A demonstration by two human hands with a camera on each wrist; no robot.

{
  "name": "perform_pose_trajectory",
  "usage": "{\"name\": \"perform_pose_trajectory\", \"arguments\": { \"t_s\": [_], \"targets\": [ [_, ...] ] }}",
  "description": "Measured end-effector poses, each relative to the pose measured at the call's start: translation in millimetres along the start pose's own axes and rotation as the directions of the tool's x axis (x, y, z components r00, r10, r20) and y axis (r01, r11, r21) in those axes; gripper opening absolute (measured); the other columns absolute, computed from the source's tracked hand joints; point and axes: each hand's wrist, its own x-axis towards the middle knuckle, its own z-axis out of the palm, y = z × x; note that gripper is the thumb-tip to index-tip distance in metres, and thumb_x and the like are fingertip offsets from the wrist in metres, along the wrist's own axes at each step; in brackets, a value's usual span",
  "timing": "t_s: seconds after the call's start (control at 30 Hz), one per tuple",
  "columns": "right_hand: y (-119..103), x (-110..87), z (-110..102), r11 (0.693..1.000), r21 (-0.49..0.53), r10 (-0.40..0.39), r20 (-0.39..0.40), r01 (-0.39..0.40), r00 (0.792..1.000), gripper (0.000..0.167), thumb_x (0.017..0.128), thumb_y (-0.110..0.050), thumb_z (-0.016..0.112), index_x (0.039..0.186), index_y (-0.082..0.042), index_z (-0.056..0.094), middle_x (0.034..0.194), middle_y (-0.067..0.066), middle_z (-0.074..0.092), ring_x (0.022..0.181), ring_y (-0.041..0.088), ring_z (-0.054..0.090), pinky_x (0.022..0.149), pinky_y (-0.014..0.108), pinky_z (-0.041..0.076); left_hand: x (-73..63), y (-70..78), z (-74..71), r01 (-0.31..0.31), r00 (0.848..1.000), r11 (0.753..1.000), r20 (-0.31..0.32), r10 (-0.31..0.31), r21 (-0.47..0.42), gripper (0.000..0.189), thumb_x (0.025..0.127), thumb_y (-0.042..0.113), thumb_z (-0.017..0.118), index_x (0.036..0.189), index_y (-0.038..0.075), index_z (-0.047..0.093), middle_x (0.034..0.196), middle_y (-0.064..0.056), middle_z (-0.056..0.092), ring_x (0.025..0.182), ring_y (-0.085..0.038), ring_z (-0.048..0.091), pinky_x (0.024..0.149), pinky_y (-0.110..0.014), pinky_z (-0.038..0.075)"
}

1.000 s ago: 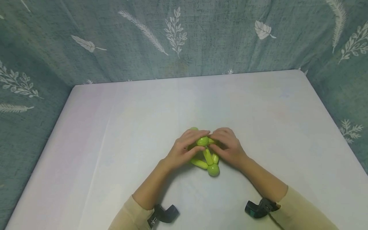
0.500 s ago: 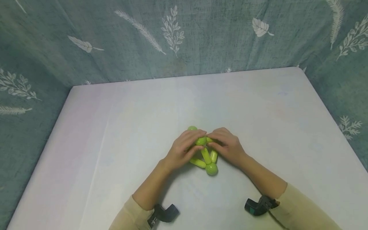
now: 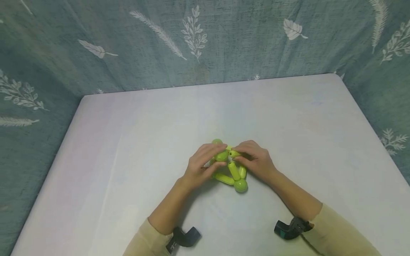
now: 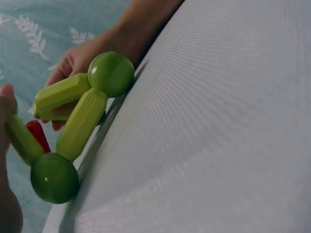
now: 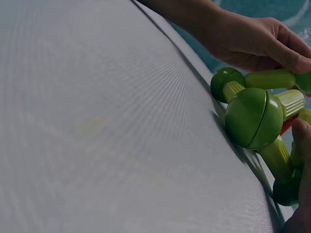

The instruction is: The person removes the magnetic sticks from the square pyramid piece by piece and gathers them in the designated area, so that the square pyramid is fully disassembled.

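A small frame of green balls and yellow-green rods stands on the white table between the hands. My left hand (image 3: 201, 164) grips a green ball (image 3: 221, 156) between thumb and fingers at its top. The right hand (image 3: 255, 158) pinches a short yellow-green rod (image 3: 235, 153), whose round end faces that ball across a small gap. Below, another rod (image 3: 234, 171) leans up from the front ball (image 3: 241, 185), its upper end free. In the left wrist view a red rod (image 4: 38, 135) shows inside the frame. Part of the frame is hidden behind the left hand.
The white tabletop (image 3: 153, 135) spreads around the hands, backed by a teal leaf-print cloth (image 3: 224, 42). Dark wrist cameras are strapped on the left sleeve (image 3: 147, 238) and the right sleeve (image 3: 339, 231), close over the table.
The rod in the right hand has come away from the ball in the left hand, baring its end. The leaning rod's top is now free too; the front ball shifted slightly right.
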Motion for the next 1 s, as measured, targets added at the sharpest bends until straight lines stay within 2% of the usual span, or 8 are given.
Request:
{"name": "perform_pose_trajectory", "arguments": {
  "t_s": [0.1, 0.17, 0.33, 0.43, 0.57, 0.7, 0.83, 1.0],
  "targets": [
    [-1.2, 0.2, 0.3, 1.0, -0.001, -0.011, 0.003, 0.011, 1.0, 0.033, 0.067, 0.008, 0.077, 0.099, 0.004, 0.068, 0.092, 0.014, 0.069, 0.092, 0.025, 0.061, 0.091, 0.019, 0.045, -0.8, -0.4, -0.3, 0.043, 0.999, 0.998, -0.015, -0.044, -0.037, 0.045, 0.07, 0.001, 0.08, 0.11, -0.008, 0.062, 0.107, -0.021, 0.066, 0.104, -0.029, 0.06, 0.092, -0.036, 0.049],
    [-2.9, 0.4, 0.7, 1.0, -0.008, -0.024, -0.009, 0.024, 1.0, 0.029, 0.076, -0.006, 0.077, 0.101, 0.005, 0.067, 0.095, 0.015, 0.068, 0.094, 0.027, 0.06, 0.093, 0.02, 0.044, -1.1, -0.8, -0.7, 0.074, 0.997, 0.995, -0.025, -0.076, -0.067, 0.046, 0.067, -0.002, 0.08, 0.11, -0.008, 0.062, 0.107, -0.021, 0.066, 0.105, -0.028, 0.06, 0.092, -0.036, 0.049],
    [-8.2, 2.0, 0.8, 0.999, -0.019, -0.049, -0.066, 0.048, 0.997, 0.042, 0.088, -0.033, 0.066, 0.104, 0.006, 0.065, 0.098, 0.017, 0.066, 0.097, 0.026, 0.057, 0.095, 0.02, 0.042, 0.5, -0.1, -1.5, 0.143, 0.99, 0.975, 0.019, -0.141, -0.168, 0.041, 0.075, -0.002, 0.076, 0.112, -0.007, 0.061, 0.112, -0.022, 0.064, 0.113, -0.027, 0.058, 0.097, -0.039, 0.046],
    [-12.8, 2.6, 0.7, 0.998, -0.019, -0.054, -0.088, 0.053, 0.995, 0.042, 0.089, -0.035, 0.064, 0.102, 0.006, 0.065, 0.096, 0.017, 0.065, 0.096, 0.024, 0.055, 0.095, 0.02, 0.041, 2.1, 1.7, -3.3, 0.203, 0.979, 0.954, 0.059, -0.195, -0.222, 0.037, 0.08, 0.0, 0.073, 0.112, -0.008, 0.06, 0.114, -0.023, 0.062, 0.116, -0.025, 0.056, 0.099, -0.039, 0.044],
    [-22.6, 1.0, 0.7, 0.992, -0.097, -0.085, -0.104, 0.075, 0.991, 0.045, 0.087, -0.042, 0.065, 0.094, 0.003, 0.066, 0.089, 0.013, 0.063, 0.09, 0.025, 0.052, 0.093, 0.026, 0.036, 4.8, 4.5, -8.9, 0.295, 0.955, 0.925, 0.105, -0.277, -0.239, 0.039, 0.077, -0.004, 0.073, 0.114, -0.009, 0.059, 0.115, -0.023, 0.062, 0.117, -0.023, 0.056, 0.101, -0.037, 0.043],
    [-34.4, -7.2, 1.7, 0.978, -0.205, -0.031, -0.047, 0.02, 0.998, 0.051, 0.083, -0.054, 0.064, 0.091, -0.004, 0.065, 0.086, 0.007, 0.062, 0.087, 0.024, 0.052, 0.086, 0.036, 0.033, 7.8, 5.1, -15.3, 0.356, 0.932, 0.907, 0.157, -0.326, -0.227, 0.043, 0.079, -0.006, 0.071, 0.119, -0.005, 0.058, 0.117, -0.022, 0.06, 0.118, -0.021, 0.055, 0.101, -0.036, 0.042],
    [-38.4, -14.4, 2.3, 0.967, -0.256, 0.028, 0.029, -0.02, 0.999, 0.05, 0.081, -0.057, 0.064, 0.087, -0.007, 0.064, 0.087, 0.004, 0.063, 0.086, 0.023, 0.051, 0.081, 0.04, 0.033, 10.2, 4.2, -17.7, 0.387, 0.915, 0.895, 0.211, -0.343, -0.221, 0.042, 0.082, -0.004, 0.068, 0.123, -0.002, 0.056, 0.121, -0.02, 0.059, 0.121, -0.022, 0.052, 0.103, -0.036, 0.041],
    [-32.9, -15.6, 2.7, 0.964, -0.265, -0.014, 0.037, 0.023, 0.999, 0.042, 0.085, -0.05, 0.063, 0.083, -0.008, 0.064, 0.085, 0.003, 0.063, 0.083, 0.022, 0.048, 0.075, 0.037, 0.033, 11.5, 3.9, -21.0, 0.384, 0.914, 0.901, 0.222, -0.339, -0.201, 0.043, 0.08, -0.005, 0.07, 0.12, -0.005, 0.057, 0.119, -0.02, 0.06, 0.118, -0.022, 0.054, 0.102, -0.036, 0.042]
  ]
}}
